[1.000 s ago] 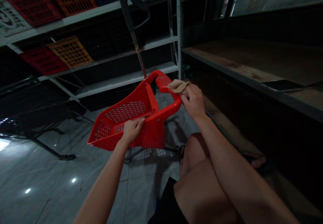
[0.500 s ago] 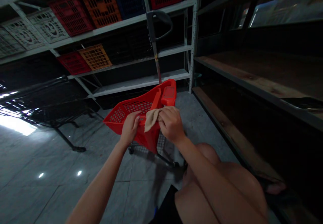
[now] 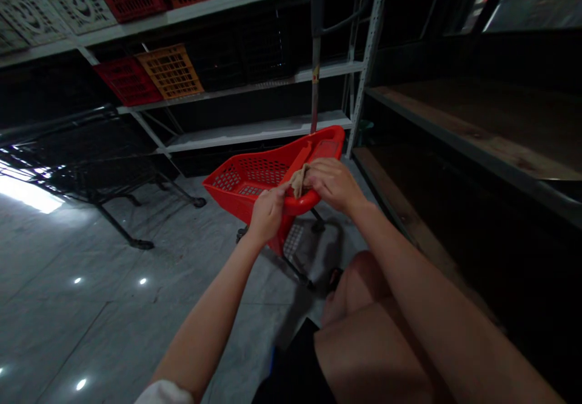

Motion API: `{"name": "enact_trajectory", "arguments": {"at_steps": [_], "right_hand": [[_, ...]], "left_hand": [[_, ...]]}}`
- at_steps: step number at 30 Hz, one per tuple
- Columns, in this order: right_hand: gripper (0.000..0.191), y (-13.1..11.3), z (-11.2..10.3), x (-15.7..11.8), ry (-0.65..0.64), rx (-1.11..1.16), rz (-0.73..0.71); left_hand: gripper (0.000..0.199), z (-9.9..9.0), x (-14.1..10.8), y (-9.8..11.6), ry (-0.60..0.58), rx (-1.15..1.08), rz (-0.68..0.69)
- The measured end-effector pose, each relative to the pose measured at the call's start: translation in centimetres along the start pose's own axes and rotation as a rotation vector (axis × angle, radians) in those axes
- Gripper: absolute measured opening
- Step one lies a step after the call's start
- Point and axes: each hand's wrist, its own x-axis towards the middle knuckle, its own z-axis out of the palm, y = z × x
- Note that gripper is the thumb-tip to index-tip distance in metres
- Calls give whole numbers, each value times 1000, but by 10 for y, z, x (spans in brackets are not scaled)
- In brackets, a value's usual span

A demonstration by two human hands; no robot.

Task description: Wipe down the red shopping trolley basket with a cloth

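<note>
A small red shopping cart (image 3: 240, 176) with a perforated basket stands on the floor in front of me. My left hand (image 3: 269, 210) is closed on the near rim of its basket, with the fingertips close to a beige cloth (image 3: 299, 181). Bunched up, the cloth lies over the rim between my two hands. My right hand (image 3: 334, 184) has its fingers wrapped round the cloth's right end, against the handle side of the cart. Part of the cloth is hidden under those fingers.
Metal shelves (image 3: 254, 134) behind the cart hold red, orange, white and dark crates. A grey-handled pole (image 3: 315, 58) rises behind the cart. Wooden shelving (image 3: 459, 128) runs along the right. A dark metal cart frame (image 3: 118, 222) stands at the left.
The red cart and both my hands appear farther right and higher in view. The cloth is more bunched, and my left hand is now closer to it. The view has shifted.
</note>
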Motion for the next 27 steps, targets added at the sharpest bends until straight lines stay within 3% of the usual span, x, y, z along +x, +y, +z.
{"name": "enact_trajectory", "arguments": {"at_steps": [4,8,14,17,20,23,27], "right_hand": [[64,26,1,-2,43,66,152],[64,25,16,6,93,67,294],[54,-28,34,25,51,-56,351],[45,-55,31,31,-45,-89,255],[42,-63,22,38,-167,-113,107],[40,-49,11,39,-199,-150,76],[43,-3,-10,23,-158,-197,269]], "left_hand": [[82,22,18,0,18,59,24],[78,25,36,-13,18,45,-14],[93,-14,45,-44,-84,-279,-188],[101,-40,36,-54,-117,-357,-287],[102,-61,26,-61,-159,-322,-276],[102,-71,20,-63,-139,-265,-222],[108,-68,23,-57,-108,-275,-209]]}}
